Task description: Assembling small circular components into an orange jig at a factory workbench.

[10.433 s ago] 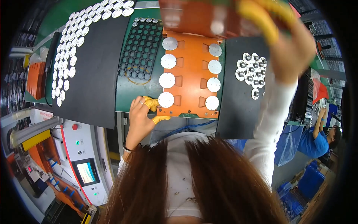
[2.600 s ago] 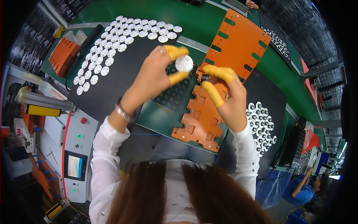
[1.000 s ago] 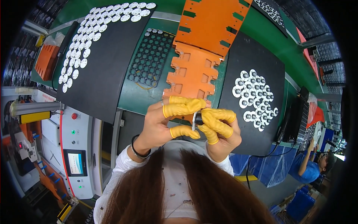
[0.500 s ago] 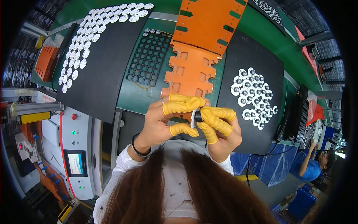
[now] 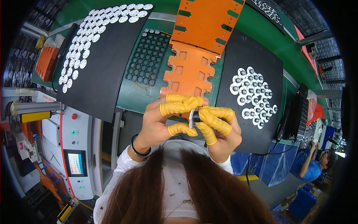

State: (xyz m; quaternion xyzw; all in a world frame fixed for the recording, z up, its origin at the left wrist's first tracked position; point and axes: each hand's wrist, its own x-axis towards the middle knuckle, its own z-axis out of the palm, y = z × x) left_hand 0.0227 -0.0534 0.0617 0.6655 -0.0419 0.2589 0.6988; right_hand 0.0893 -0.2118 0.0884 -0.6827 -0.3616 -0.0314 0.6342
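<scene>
Yellow finger cots cover the fingers of both hands. My left hand [image 5: 160, 117] pinches the rim of a white round disc [image 5: 191, 118], seen nearly edge-on. On the disc's right face sits a black cylindrical part [image 5: 196, 115], which my right hand [image 5: 222, 128] grips between thumb and fingers. Both hands meet in front of an orange slotted fixture [image 5: 188, 71], whose raised panel [image 5: 205, 24] stands at its far end. Whether the black part is joined to the disc cannot be made out.
Rows of white discs [image 5: 85, 54] lie on a black mat [image 5: 100, 80] at left. A black grid tray [image 5: 147, 58] stands beside the fixture. Discs with black parts [image 5: 251, 91] cluster on the right mat [image 5: 257, 52]. A control panel [image 5: 76, 162] is at lower left; a person [image 5: 313, 166] sits far right.
Both hands hold the same disc and black part, almost unmoved. The view has shifted very slightly.
</scene>
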